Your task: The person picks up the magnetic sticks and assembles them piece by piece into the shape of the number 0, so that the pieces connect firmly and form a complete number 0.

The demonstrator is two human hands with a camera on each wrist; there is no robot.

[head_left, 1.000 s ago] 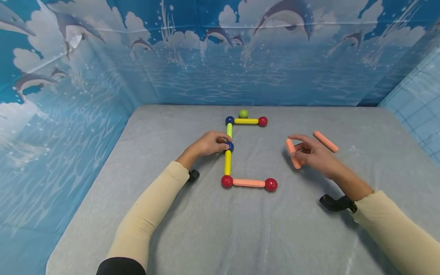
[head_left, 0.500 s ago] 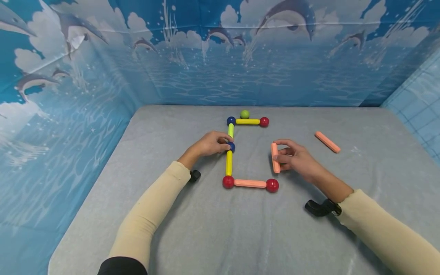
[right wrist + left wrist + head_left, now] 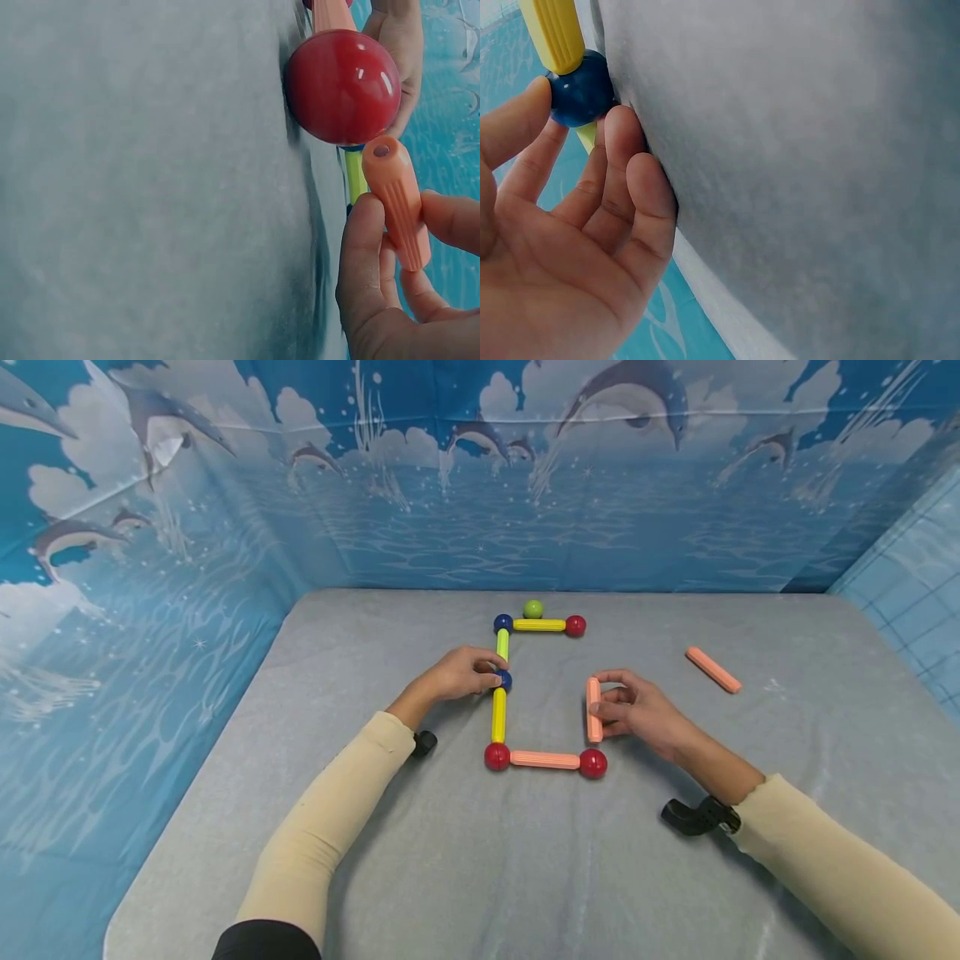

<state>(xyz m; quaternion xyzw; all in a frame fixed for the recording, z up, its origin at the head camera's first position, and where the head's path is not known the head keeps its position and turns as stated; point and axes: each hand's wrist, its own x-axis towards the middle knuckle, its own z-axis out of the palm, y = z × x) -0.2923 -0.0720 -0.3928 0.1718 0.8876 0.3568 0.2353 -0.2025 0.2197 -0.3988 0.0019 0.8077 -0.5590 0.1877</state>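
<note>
My left hand (image 3: 456, 673) pinches the middle blue ball (image 3: 583, 90) between thumb and fingers. That ball joins a lime rod (image 3: 502, 645) above and a yellow rod (image 3: 498, 717) below. In my right hand (image 3: 637, 710) an orange rod (image 3: 593, 708) is held by thumb and fingertips, roughly upright in the head view. Its lower end lies close to the right red ball (image 3: 593, 763); in the right wrist view a small round dot shows on that end. Another orange rod (image 3: 545, 760) links this ball to the left red ball (image 3: 497, 756).
At the top, a yellow rod (image 3: 538, 625) runs from a blue ball (image 3: 503, 623) to a red ball (image 3: 575, 626). A green ball (image 3: 533, 609) sits just behind it. A loose orange rod (image 3: 713, 670) lies to the right on the grey cloth (image 3: 420, 877).
My right hand has carried the orange rod leftward, turning it more upright and bringing it to just above the right red ball. The left hand stays on the blue ball.
</note>
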